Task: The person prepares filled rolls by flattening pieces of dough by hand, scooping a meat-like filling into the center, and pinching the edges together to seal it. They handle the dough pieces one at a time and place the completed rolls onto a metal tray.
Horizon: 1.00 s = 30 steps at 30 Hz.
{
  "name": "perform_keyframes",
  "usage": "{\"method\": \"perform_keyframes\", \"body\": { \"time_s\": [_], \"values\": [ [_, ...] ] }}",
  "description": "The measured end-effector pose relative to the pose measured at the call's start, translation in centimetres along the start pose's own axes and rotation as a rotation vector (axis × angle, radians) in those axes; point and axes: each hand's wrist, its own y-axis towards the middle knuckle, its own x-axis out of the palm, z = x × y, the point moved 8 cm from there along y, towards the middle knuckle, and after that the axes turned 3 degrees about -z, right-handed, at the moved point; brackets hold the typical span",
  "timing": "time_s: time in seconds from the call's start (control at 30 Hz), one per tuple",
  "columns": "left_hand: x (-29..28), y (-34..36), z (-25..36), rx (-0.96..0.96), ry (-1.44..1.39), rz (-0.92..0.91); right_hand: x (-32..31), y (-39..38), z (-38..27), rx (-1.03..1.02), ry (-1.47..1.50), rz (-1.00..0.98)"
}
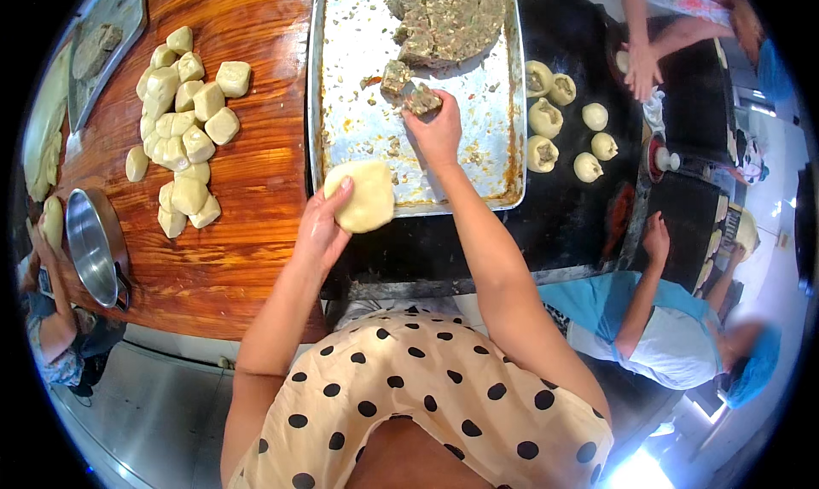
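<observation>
Pale, smooth dough, pressed into a flat round disc [363,196], lay cupped in the left hand [322,224] over the near edge of the scuffed, greasy metal tray [358,79]. The right hand [437,130] was pinched shut on a crumbly grey-brown lump of filling [421,101], near the coarse mass [448,20] at the tray's far edge.

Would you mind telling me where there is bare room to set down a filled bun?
Bare black surface lies below the filled buns, right of the metal tray. Bare wood lies between the dough pieces and the tray. The tray's top, around the filling, is crowded.
</observation>
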Motion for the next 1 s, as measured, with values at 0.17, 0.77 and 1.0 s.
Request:
{"method": "perform_keyframes", "body": {
  "time_s": [0.17, 0.77, 1.0],
  "values": [
    [1.3, 2.7, 0.5, 0.087, 0.086, 0.021, -5.8, -4.1, -4.5, -0.113, -0.059, -0.225],
    [13.7, 1.7, -4.4, 0.053, 0.021, -0.225, -14.6, -9.0, -6.9, 0.023, 0.556, -0.146],
    [19.0, -0.7, -5.9, 0.127, 0.015, -0.303, -14.1, -10.5, -7.4, 0.368, 1.464, 0.008]
  ]
}}
